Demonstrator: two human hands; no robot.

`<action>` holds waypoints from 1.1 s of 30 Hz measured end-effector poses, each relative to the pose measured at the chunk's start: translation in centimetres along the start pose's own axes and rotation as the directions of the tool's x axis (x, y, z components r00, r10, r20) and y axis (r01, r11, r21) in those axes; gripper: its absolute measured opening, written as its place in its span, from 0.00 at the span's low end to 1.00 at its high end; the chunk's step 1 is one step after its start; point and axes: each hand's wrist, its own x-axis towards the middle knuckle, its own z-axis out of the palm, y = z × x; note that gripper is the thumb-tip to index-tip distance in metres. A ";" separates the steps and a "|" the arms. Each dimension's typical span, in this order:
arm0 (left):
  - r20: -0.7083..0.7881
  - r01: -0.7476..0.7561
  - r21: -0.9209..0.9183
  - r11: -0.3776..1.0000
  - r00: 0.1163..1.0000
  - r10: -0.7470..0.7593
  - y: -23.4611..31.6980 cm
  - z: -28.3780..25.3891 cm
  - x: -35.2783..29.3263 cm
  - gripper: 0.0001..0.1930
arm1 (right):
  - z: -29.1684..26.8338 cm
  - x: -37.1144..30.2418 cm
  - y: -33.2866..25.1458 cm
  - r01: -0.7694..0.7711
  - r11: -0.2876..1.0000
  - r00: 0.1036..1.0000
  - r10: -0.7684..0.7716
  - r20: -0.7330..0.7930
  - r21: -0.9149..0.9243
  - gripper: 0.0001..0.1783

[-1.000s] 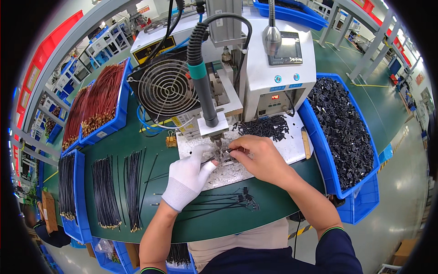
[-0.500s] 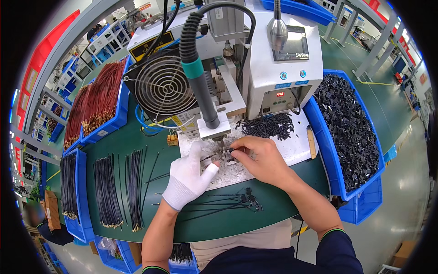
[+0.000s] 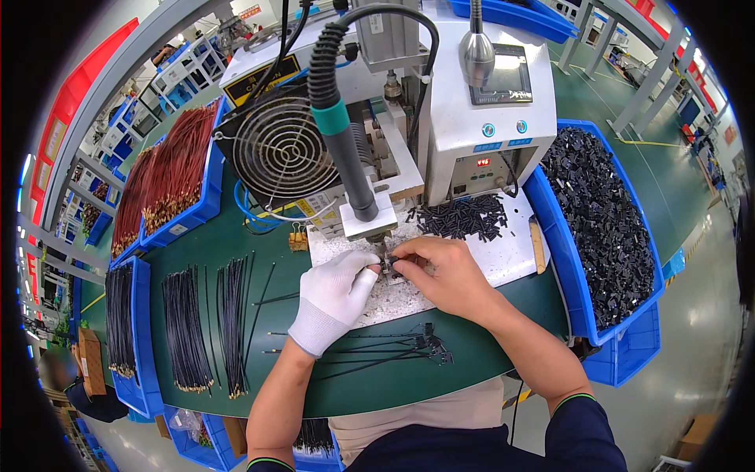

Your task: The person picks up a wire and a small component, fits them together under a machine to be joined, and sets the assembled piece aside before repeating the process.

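Observation:
My left hand (image 3: 334, 299), in a white glove with the thumb tip bare, is closed in a pinch at the small metal fixture (image 3: 397, 277) under the machine's head. A black cable (image 3: 277, 299) sticks out to the left from behind this hand; the end between the fingers is hidden. My bare right hand (image 3: 450, 275) pinches a small black part (image 3: 395, 260) between thumb and forefinger, at the fixture's right side. The fingertips of both hands nearly meet there. Just in front lie several black cables with black connector housings (image 3: 429, 343) at their right ends.
A black extraction tube (image 3: 350, 157) and a round fan guard (image 3: 287, 147) stand close above my hands. Short black sleeves (image 3: 464, 216) lie behind them. Blue bins flank me: black connectors (image 3: 602, 228) right, red cables (image 3: 169, 169) left. Bundled black cables (image 3: 186, 330) lie left.
My left hand has closed its thumb and fingers together and moved slightly right, toward the right fingertips. The black cable has shifted with it. My right hand has edged slightly left.

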 end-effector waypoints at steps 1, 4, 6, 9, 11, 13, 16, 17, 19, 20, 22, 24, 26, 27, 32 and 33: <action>0.000 0.000 0.000 1.000 1.000 0.000 0.0 0.1 0.0 0.07 | 0.0 0.0 0.0 0.000 1.000 1.000 0.000 0.009 -0.001 0.12; -0.009 0.019 -0.019 1.000 1.000 -0.019 -0.1 0.2 0.0 0.07 | 0.2 0.0 0.1 0.007 1.000 1.000 -0.007 0.006 -0.003 0.12; -0.019 0.020 -0.024 1.000 1.000 -0.021 -0.1 0.2 0.1 0.07 | 0.2 0.0 0.1 0.004 1.000 1.000 -0.004 0.010 0.002 0.12; -0.012 0.028 -0.022 0.999 1.000 -0.028 -0.2 0.2 0.2 0.07 | 0.2 0.1 -0.1 0.005 1.000 1.000 -0.005 0.015 0.001 0.11; -0.008 0.022 -0.018 1.000 1.000 -0.022 -0.1 0.2 0.3 0.07 | 0.2 0.1 -0.1 0.008 1.000 1.000 -0.008 0.015 -0.006 0.11; -0.003 0.016 -0.014 1.000 1.000 -0.016 0.1 0.3 0.4 0.07 | 0.3 0.1 0.1 0.019 1.000 1.000 -0.019 0.009 -0.009 0.11; 0.001 0.011 0.001 1.000 1.000 -0.011 0.1 0.3 0.5 0.06 | 0.3 0.0 0.2 0.024 1.000 1.000 -0.024 0.004 -0.005 0.11; 0.003 0.016 0.005 1.000 1.000 -0.016 0.1 0.3 0.5 0.07 | 0.3 0.0 0.2 0.024 1.000 1.000 -0.024 0.004 -0.004 0.11; 0.005 0.021 0.009 1.000 1.000 -0.021 0.1 0.3 0.5 0.07 | 0.3 0.1 0.0 0.010 1.000 1.000 -0.010 0.009 -0.005 0.11; 0.008 0.026 -0.004 1.000 1.000 -0.026 0.1 0.2 0.5 0.07 | 0.3 0.1 0.0 0.010 1.000 1.000 -0.010 0.010 -0.004 0.11; 0.011 0.030 -0.018 0.999 0.999 -0.030 0.0 0.2 0.5 0.07 | 0.2 0.1 0.0 0.010 1.000 1.000 -0.010 0.019 -0.012 0.11; 0.028 0.038 -0.032 0.999 0.999 -0.037 -0.1 0.2 0.6 0.08 | 0.2 0.1 0.1 0.012 1.000 1.000 -0.012 0.014 -0.010 0.11; 0.025 0.028 -0.028 0.999 0.999 -0.027 -0.1 0.2 0.6 0.08 | 0.3 0.1 0.0 0.014 1.000 1.000 -0.014 0.011 -0.007 0.11; 0.021 0.017 -0.024 1.000 1.000 -0.017 -0.1 0.2 0.6 0.08 | 0.3 0.1 0.0 0.012 1.000 1.000 -0.012 0.011 -0.007 0.11; 0.025 0.015 0.022 1.000 1.000 -0.015 -0.1 0.0 0.6 0.11 | 0.3 0.2 0.1 0.046 0.999 0.999 -0.046 0.007 -0.027 0.11; 0.031 0.013 0.062 0.998 0.999 -0.015 -0.1 0.1 0.6 0.12 | 0.3 0.2 0.2 0.068 0.997 0.998 -0.069 0.001 -0.045 0.11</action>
